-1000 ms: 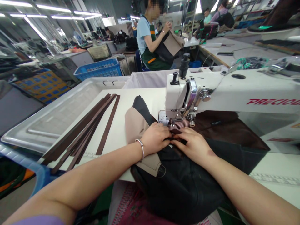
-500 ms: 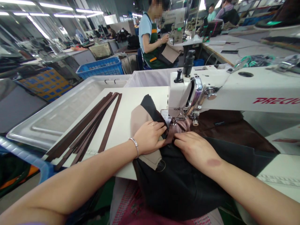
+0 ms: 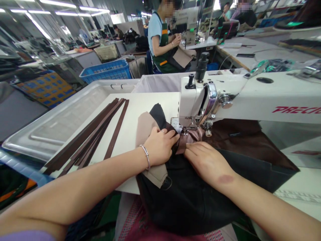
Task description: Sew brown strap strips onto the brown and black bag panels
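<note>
A black fabric piece [image 3: 198, 207], with a beige panel [image 3: 145, 125] and shiny brown lining [image 3: 240, 137], lies bunched across the sewing machine's bed and hangs over the front edge. At its edge, a brown strip [image 3: 181, 145] runs under the presser foot [image 3: 185, 131] of the white sewing machine [image 3: 192, 100]. My left hand [image 3: 160, 147] is closed on the fabric left of the foot, fingertips beside the strip, thumb mostly hidden. Just in front of the foot, my right hand [image 3: 208, 160] grips the fabric edge near the strip, its fingers together and partly hidden.
Several loose brown strips [image 3: 92, 137] lie on the white tabletop [image 3: 152, 98] to the left. Beyond them is a clear plastic bin [image 3: 32, 137]. A blue basket [image 3: 105, 72] stands further back, near a co-worker [image 3: 156, 40] seated at another sewing machine.
My left hand has drawn in its thumb, which reached to the strip before, and its fingers curl more. The beige panel has shifted slightly left. My right hand stays by the foot.
</note>
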`<action>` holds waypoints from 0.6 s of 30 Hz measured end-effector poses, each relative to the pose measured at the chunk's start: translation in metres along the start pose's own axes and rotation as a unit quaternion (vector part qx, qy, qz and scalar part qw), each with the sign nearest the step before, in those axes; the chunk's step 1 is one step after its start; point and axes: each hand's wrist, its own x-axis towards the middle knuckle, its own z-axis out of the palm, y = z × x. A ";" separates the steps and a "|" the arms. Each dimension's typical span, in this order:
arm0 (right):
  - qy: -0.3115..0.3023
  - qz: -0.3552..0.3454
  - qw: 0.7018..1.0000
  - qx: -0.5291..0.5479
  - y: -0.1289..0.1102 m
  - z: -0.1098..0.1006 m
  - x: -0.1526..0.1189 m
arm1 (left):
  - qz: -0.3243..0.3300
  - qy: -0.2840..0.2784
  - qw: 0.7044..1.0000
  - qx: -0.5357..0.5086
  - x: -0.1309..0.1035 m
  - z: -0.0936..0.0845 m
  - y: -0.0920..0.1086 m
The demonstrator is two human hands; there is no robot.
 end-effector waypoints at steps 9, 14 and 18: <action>0.055 -0.023 0.998 -0.005 0.003 0.005 -0.007 | 0.103 0.036 0.983 -0.146 0.030 0.038 -0.032; -0.017 -0.007 1.000 -0.014 0.001 0.001 -0.005 | 0.145 0.077 0.971 -0.177 0.048 0.032 -0.048; -0.055 -0.002 0.998 -0.018 -0.001 -0.007 0.002 | 0.087 0.061 0.991 -0.084 0.009 -0.021 -0.009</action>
